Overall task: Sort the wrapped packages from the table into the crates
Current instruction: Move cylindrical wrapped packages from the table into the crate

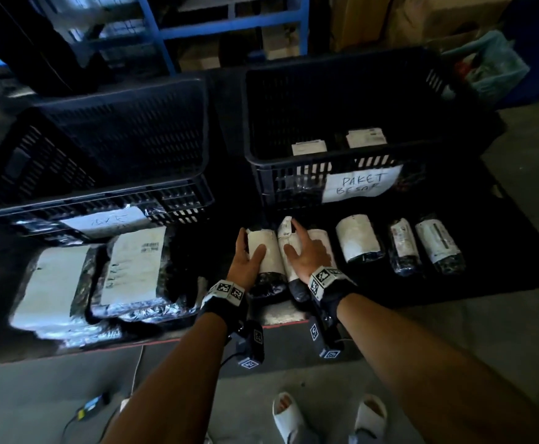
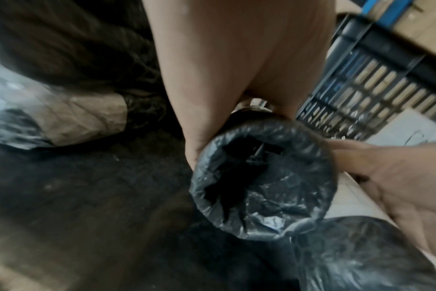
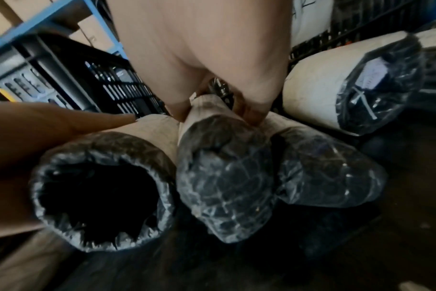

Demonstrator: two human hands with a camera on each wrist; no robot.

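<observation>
Several rolled packages in black plastic with white labels lie on the black table [image 1: 492, 270]. My left hand [image 1: 249, 248] grips one roll [image 1: 266, 256], thumb over its top; its crinkled black end [image 2: 261, 177] faces the left wrist view. My right hand [image 1: 303, 245] grips a narrower, tilted roll [image 1: 285, 238] wedged between that roll and another [image 1: 322, 240]. In the right wrist view this middle roll [image 3: 227, 177] sits under my palm, between its two neighbours. Behind stand a left crate [image 1: 117, 200] and a right crate [image 1: 294, 158] labelled "PAKET BESAR" [image 1: 361, 184].
Three more rolls [image 1: 358, 238] [image 1: 402, 245] [image 1: 438, 241] lie to the right. Two large flat packages [image 1: 53, 283] [image 1: 137, 267] lie at the left, in front of the left crate. The right crate holds two labelled packages [image 1: 310, 147]. Blue shelving [image 1: 229, 24] stands behind.
</observation>
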